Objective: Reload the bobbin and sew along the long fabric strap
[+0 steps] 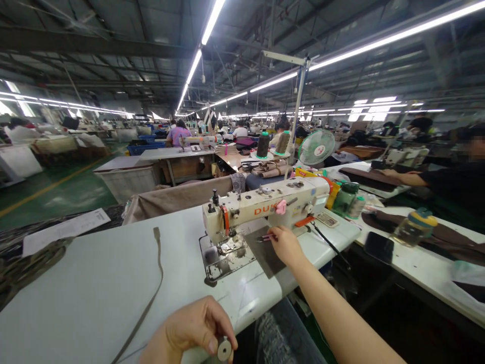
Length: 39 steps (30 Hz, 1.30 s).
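Observation:
At the front edge of the white sewing table, my left hand (199, 326) pinches a round metal bobbin case (224, 349) between thumb and fingers. My right hand (286, 245) reaches across to a dark mat (270, 255) beside the machine's pillar. Its fingers are closed on a thin, two-pronged pair of tweezers (264, 238), low over the mat. Between the hands and further back stands the sewing machine (261, 205), with a bare needle plate (233, 247). On the left of the tabletop lies a narrow grey-brown strap (159, 263).
A thread stand holds dark cones (262, 145) behind the machine, near a green fan (317, 146). A phone (379, 247) and a lidded bottle (416, 226) sit on the neighbouring table at right, where a co-worker's arm (405, 178) reaches over brown fabric. A paper sheet (66, 231) lies far left.

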### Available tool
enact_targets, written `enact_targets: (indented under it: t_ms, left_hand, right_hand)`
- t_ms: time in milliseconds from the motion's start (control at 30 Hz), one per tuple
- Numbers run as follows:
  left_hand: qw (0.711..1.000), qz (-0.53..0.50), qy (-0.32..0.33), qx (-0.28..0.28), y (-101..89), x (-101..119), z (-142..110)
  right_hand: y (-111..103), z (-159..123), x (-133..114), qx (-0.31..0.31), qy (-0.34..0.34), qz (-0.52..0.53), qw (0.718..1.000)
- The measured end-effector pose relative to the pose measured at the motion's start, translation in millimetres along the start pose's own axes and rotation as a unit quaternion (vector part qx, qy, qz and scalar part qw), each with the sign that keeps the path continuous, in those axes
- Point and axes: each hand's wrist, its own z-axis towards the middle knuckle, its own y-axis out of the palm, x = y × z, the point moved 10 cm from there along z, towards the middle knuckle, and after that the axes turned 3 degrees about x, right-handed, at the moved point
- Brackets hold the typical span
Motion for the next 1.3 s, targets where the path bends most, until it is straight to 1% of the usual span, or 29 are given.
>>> enact_targets:
  t_ms: [100,200,367,500,600,633,700,767,800,867,933,1033,1100,1200,1300]
  left_hand:
    - [1.0,-0.002,0.004,-0.001,2.1,3,-1]
    - [1.0,-0.004,0.008,0.001,2.6,5,0]
    - [1.0,-0.003,0.006,0.004,0.1,4,2]
    - [1.0,-0.009,0.006,0.008,-1.2,3,2]
    - [1.0,-0.011,0.004,0.007,-0.6,3,0]
    - [1.0,-0.011,0.002,0.006,-0.3,3,0]
    - [1.0,-0.014,-0.004,0.003,0.4,2,0]
    - [1.0,-0.016,-0.012,-0.002,1.4,1,1]
    - [1.0,-0.016,-0.013,-0.004,2.0,1,1]
    - [1.0,-0.013,-0.015,-0.009,2.9,1,1]
    - [1.0,-0.01,-0.012,-0.012,3.0,1,1]
    - [1.0,-0.013,-0.008,-0.007,0.1,-2,0]
    - [1.0,-0.014,-0.004,-0.002,-2.3,-3,0]
    - [1.0,-0.013,0.002,-0.001,-3.4,-3,1]
    - [1.0,-0.015,0.0,-0.001,-2.3,-1,2]
  right_hand:
    - [14,7,-5,-0.031,-0.045,-0.016,0.998]
    - [25,11,-3,-0.06,-0.076,-0.03,0.995]
    - [32,17,-1,-0.066,-0.089,-0.036,0.993]
    - [25,17,-2,-0.041,-0.065,-0.025,0.997]
    - [15,6,-5,-0.024,-0.048,-0.003,0.999]
    - [12,0,-8,-0.027,-0.053,0.009,0.998]
    - [7,-16,-18,-0.05,-0.084,0.036,0.995]
    - [-4,-28,-27,-0.064,-0.116,0.09,0.987]
    - [-14,-31,-29,-0.058,-0.12,0.124,0.983]
    - [-39,-26,-26,-0.02,-0.098,0.179,0.979]
    - [-68,-13,-16,0.037,-0.052,0.181,0.981]
    - [-102,11,-6,0.098,0.016,0.095,0.991]
    - [-115,25,-5,0.106,0.054,0.013,0.993]
    - [-122,41,-10,0.092,0.078,-0.085,0.989]
    - [-119,51,-18,0.071,0.064,-0.127,0.987]
